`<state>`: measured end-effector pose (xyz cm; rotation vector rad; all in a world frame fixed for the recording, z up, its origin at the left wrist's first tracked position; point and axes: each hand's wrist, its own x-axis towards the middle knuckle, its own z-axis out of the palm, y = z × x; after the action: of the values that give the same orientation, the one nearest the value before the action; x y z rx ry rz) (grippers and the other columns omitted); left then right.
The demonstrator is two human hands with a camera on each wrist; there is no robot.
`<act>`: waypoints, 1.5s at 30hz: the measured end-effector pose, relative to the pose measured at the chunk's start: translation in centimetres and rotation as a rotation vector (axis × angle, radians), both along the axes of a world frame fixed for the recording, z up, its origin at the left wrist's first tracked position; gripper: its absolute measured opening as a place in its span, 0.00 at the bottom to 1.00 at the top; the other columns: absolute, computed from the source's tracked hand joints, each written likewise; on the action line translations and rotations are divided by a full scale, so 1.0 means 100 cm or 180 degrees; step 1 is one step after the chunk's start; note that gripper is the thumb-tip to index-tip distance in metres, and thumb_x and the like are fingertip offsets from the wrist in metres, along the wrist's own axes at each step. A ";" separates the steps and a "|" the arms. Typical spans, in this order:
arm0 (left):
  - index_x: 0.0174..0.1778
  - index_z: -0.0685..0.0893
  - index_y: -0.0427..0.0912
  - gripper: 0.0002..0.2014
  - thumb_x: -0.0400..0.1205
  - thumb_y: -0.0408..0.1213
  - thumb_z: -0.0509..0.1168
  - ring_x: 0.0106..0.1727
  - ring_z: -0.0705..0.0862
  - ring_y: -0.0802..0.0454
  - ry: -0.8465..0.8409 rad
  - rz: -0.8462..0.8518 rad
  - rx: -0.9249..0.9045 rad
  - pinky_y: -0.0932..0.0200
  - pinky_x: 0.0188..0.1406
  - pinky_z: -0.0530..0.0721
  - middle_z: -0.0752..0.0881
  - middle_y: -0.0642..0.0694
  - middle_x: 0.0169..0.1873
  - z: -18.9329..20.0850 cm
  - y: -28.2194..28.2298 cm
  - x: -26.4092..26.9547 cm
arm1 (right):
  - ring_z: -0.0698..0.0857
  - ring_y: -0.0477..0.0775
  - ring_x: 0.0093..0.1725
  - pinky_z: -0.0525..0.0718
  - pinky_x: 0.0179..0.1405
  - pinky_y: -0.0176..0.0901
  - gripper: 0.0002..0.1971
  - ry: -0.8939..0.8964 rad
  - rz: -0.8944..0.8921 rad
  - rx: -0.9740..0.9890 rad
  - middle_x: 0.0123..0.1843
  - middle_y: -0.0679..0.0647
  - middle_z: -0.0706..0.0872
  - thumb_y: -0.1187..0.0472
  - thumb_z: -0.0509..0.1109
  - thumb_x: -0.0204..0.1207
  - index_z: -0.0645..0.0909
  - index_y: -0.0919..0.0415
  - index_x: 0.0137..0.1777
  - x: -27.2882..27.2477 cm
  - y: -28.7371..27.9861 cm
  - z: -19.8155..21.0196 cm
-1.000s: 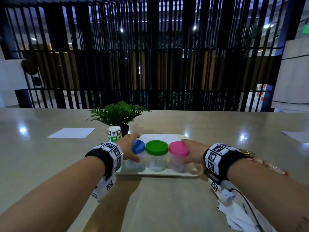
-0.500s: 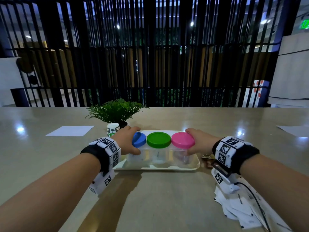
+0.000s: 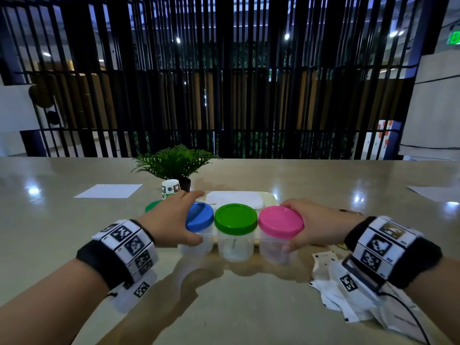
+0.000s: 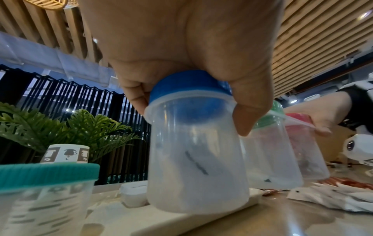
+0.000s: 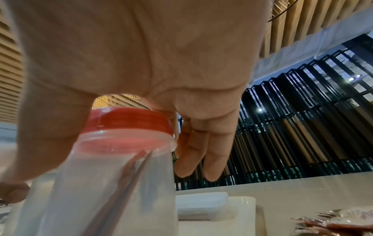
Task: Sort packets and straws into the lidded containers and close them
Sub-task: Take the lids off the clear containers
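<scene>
The row of three jars runs left to right between the hands — the blue jar [image 3: 199,217] is gripped by the left hand [image 3: 169,220], the pink jar [image 3: 280,221] by the right hand [image 3: 321,224], the green jar [image 3: 235,219] wedged between.

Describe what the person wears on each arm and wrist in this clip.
Both forearms are bare, with no sleeves. The left wrist carries a black band wrapped with white blocks bearing black square fiducial markers, and a white camera unit hangs beneath. The right wrist has the same kit, plus a thin black cable trailing from its camera. The left hand and right hand are ungloved.
</scene>
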<state>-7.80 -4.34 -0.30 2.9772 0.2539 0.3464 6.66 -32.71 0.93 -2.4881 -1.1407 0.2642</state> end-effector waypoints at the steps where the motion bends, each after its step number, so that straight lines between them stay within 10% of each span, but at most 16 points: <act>1: 0.83 0.55 0.53 0.51 0.66 0.56 0.76 0.69 0.72 0.51 0.0012 -0.0011 0.0021 0.53 0.70 0.75 0.70 0.51 0.70 -0.002 -0.003 -0.005 | 0.79 0.44 0.56 0.83 0.58 0.40 0.46 -0.0006 0.0028 -0.0053 0.61 0.43 0.73 0.42 0.85 0.55 0.66 0.46 0.72 -0.005 -0.003 0.000; 21: 0.84 0.53 0.54 0.50 0.70 0.57 0.73 0.71 0.69 0.54 0.0531 0.0011 0.0058 0.59 0.69 0.74 0.66 0.53 0.72 -0.034 -0.036 -0.040 | 0.77 0.45 0.60 0.82 0.62 0.48 0.50 0.0190 0.0149 -0.0551 0.64 0.44 0.72 0.36 0.83 0.52 0.63 0.46 0.73 -0.032 -0.021 -0.036; 27: 0.86 0.44 0.52 0.65 0.58 0.79 0.63 0.80 0.61 0.52 0.0972 -0.0277 0.0250 0.55 0.79 0.63 0.57 0.52 0.81 -0.016 -0.053 -0.039 | 0.74 0.52 0.68 0.79 0.67 0.49 0.56 -0.0025 0.0079 -0.0677 0.74 0.51 0.66 0.24 0.69 0.60 0.53 0.51 0.82 -0.042 -0.021 -0.020; 34: 0.85 0.51 0.52 0.50 0.73 0.66 0.68 0.76 0.69 0.49 0.1272 -0.0496 0.0248 0.50 0.73 0.74 0.63 0.50 0.80 -0.008 -0.102 -0.004 | 0.79 0.50 0.49 0.85 0.53 0.50 0.45 -0.0717 -0.0080 -0.1481 0.50 0.47 0.77 0.18 0.60 0.57 0.72 0.51 0.65 -0.059 0.006 -0.005; 45: 0.81 0.59 0.49 0.44 0.74 0.60 0.72 0.70 0.75 0.48 0.1336 -0.0416 0.0174 0.54 0.66 0.76 0.72 0.48 0.74 -0.008 -0.102 0.007 | 0.80 0.52 0.52 0.84 0.54 0.49 0.42 -0.0767 -0.0070 -0.1641 0.54 0.51 0.78 0.23 0.65 0.62 0.74 0.54 0.67 -0.052 0.013 -0.001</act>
<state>-7.14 -14.59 -1.07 3.0695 0.0895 -0.2947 1.44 -31.40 0.87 -3.0501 -1.2641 0.2870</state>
